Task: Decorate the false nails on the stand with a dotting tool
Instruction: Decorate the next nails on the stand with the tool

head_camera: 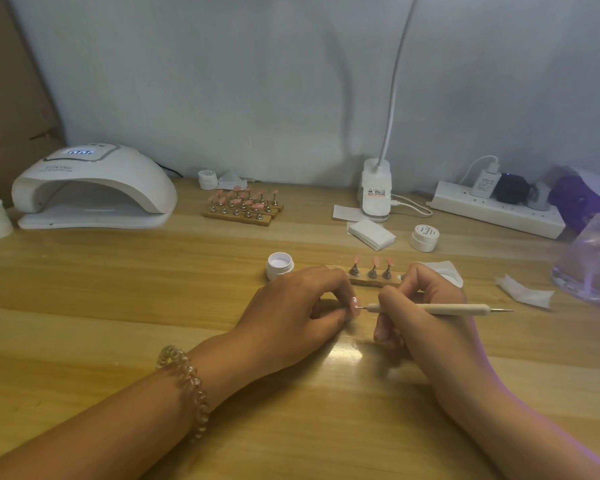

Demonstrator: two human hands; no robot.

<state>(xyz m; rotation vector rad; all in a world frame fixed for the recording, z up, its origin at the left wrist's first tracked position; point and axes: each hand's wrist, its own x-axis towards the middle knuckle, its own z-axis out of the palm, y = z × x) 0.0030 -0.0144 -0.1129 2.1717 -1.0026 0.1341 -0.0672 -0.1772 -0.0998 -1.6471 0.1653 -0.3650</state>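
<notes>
Centrally, just above the wooden counter (pixel 118 282), the left hand (pixel 291 306) pinches a single pale false nail (pixel 354 304) between its curled fingertips. The right hand (pixel 420 306) grips a dotting tool (pixel 440 309) like a pen, lying nearly level, with its fine metal tip touching the nail's face. Just behind the hands sits the stand (pixel 364 282), a small wooden bar bearing three upright pink nails on metal holders. An open white jar (pixel 280 266) stands near its left end, and a closed jar (pixel 424 238) and folded wipes (pixel 371 233) lie farther back. A white curing lamp (pixel 90 185) rests near the wall. A coiled hair tie (pixel 184 386) circles the left wrist.
</notes>
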